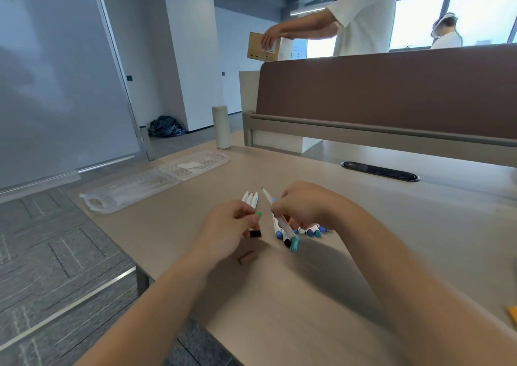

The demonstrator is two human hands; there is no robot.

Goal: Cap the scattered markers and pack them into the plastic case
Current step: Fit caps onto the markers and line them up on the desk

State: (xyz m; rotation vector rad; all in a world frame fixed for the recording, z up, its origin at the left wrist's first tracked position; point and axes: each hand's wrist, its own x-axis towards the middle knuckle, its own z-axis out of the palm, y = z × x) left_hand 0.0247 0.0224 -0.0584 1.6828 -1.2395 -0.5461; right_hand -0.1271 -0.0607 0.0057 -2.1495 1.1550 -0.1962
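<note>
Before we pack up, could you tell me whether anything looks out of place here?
Yes: a brown cap lies loose on the desk, just nearer than the left hand, apart from the markers.

Head-worn wide view, forward and down, seemingly close above the desk (307,295).

Left hand (229,225) gripped bunch of white markers (251,199), ends poking out far side. Green cap (258,214) at fingertips, black cap (255,233) peeking out below. Right hand (302,206) held single marker (286,229) tilted, bare tip up, teal cap (293,244) on low end. Pile of blue-capped markers (313,230) lay under right hand. Brown cap (246,257) sat loose on desk (279,323) by left wrist. Clear case (156,180) lay open flat at desk's left edge, well apart from hands. Pale bottle (221,127) stood upright beyond it.
</note>
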